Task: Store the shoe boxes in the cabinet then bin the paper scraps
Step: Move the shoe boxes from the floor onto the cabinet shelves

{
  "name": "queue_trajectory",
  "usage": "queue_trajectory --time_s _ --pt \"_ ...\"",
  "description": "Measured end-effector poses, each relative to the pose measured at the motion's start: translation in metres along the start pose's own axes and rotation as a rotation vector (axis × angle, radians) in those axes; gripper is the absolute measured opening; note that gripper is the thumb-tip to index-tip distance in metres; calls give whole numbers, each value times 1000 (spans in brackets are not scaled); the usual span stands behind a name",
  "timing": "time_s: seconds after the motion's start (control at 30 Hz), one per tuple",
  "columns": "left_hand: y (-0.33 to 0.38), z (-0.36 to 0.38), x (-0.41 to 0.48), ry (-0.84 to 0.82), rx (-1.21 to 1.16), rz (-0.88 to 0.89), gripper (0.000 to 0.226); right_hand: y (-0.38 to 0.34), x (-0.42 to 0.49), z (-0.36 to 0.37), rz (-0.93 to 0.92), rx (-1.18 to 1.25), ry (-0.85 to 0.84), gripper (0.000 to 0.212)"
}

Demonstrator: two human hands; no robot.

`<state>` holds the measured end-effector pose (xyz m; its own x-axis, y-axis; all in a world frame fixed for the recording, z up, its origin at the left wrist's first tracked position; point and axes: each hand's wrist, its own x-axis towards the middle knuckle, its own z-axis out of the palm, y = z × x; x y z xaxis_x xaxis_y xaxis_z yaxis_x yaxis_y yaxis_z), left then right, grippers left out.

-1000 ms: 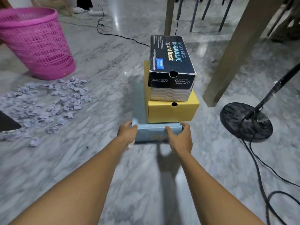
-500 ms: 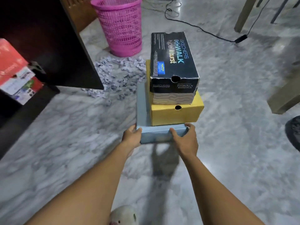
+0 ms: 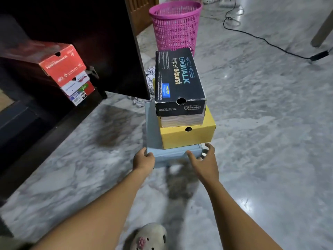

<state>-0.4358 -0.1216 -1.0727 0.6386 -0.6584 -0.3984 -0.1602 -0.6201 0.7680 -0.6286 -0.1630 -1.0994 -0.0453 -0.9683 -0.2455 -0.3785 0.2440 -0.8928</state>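
Marble floor (image 3: 261, 132) runs under everything, and at my far left stands the dark cabinet (image 3: 45, 123), open, with red shoe boxes (image 3: 70, 73) already stacked on its shelf. Its door (image 3: 124, 51) swings out toward my load, so I judge the safest path is to bring the stack round the door's lower corner, not across it.

My left hand (image 3: 144, 159) grips the near left corner of the blue box (image 3: 170, 156), fingers curled under its edge. That box carries the yellow box (image 3: 187, 138), and on that sits the black box (image 3: 180, 82), both pushed toward the right side, so the pile is lopsided. Behind them lie the paper scraps (image 3: 150, 76) and the pink basket (image 3: 175, 27); those wait until the boxes are away.

My right hand (image 3: 203, 159) is looser: thumb on the blue box's front face, fingers spread past the right corner, not clamped. Before turning left I should close it firmly under that corner, since the weight leans there. Then I should keep the base level, move slowly, and slide the blue box onto a shelf so that the upper boxes do not slip.
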Motion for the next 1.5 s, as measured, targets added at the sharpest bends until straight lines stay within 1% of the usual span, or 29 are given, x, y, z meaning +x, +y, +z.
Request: queue_trajectory --time_s 0.07,0.1,0.17,0.23,0.27,0.33,0.37,0.4,0.43,0.47,0.5,0.57,0.6,0.63,0.7,0.83,0.9,0.97,1.03,1.1,1.13,1.17,1.23,1.27,1.33,1.43,1.5 --pt "17 -6 -2 76 39 67 42 0 2 -12 25 61 39 77" --pt "28 -10 -4 118 37 115 40 -3 3 -19 11 95 96 72" --pt "52 -17 -9 173 -40 213 29 -19 6 -33 -74 146 250 58" --pt "79 -24 -19 185 -186 260 37 -45 10 -45 -202 192 346 54" --pt "90 -27 -21 147 -271 303 46 -61 13 -49 -272 223 342 57" --pt "109 -30 -17 48 -398 395 71 -93 18 -55 -391 281 254 61" --pt "117 -31 -12 0 -429 406 81 -107 20 -56 -423 295 193 61" --pt "125 -32 -9 -46 -441 382 87 -121 22 -58 -440 291 126 59" --pt "133 -33 -7 -94 -441 348 87 -133 23 -58 -438 280 54 57" --pt "141 -34 -6 -146 -422 333 80 -140 26 -56 -421 268 -16 57" --pt "148 -35 -8 -186 -398 329 66 -146 28 -54 -399 255 -76 60" --pt "155 -35 -10 -213 -406 306 30 -151 32 -47 -397 210 -119 67" --pt "156 -34 -11 -202 -415 288 19 -151 32 -44 -403 190 -119 69" --pt "156 -35 -13 -186 -414 276 13 -153 30 -43 -414 180 -123 70" --pt "153 -37 -20 -167 -403 272 9 -154 26 -42 -427 162 -126 66" --pt "143 -51 -31 -54 -440 335 7 -169 17 -39 -500 150 -170 58" --pt "145 -64 -37 31 -461 387 12 -182 17 -34 -565 142 -211 56" --pt "148 -79 -40 141 -485 452 23 -198 17 -29 -614 158 -261 56" --pt "153 -94 -45 278 -483 495 44 -216 16 -23 -655 189 -319 59" --pt "160 -111 -52 422 -469 486 63 -239 11 -15 -687 219 -368 58" --pt "165 -120 -55 490 -474 477 64 -252 8 -10 -701 238 -394 53" --pt "171 -129 -58 549 -490 475 61 -266 5 -5 -715 259 -411 45" --pt "186 -146 -62 649 -547 508 46 -295 1 4 -749 313 -439 33" --pt "194 -154 -63 689 -577 536 38 -310 -1 8 -768 340 -451 31" --pt "213 -172 -62 738 -608 554 32 -341 -5 14 -820 364 -468 34" --pt "246 -203 -54 792 -632 529 45 -390 3 29 -901 295 -434 36" --pt "269 -227 -43 805 -644 525 50 -424 14 43 -976 234 -397 48"
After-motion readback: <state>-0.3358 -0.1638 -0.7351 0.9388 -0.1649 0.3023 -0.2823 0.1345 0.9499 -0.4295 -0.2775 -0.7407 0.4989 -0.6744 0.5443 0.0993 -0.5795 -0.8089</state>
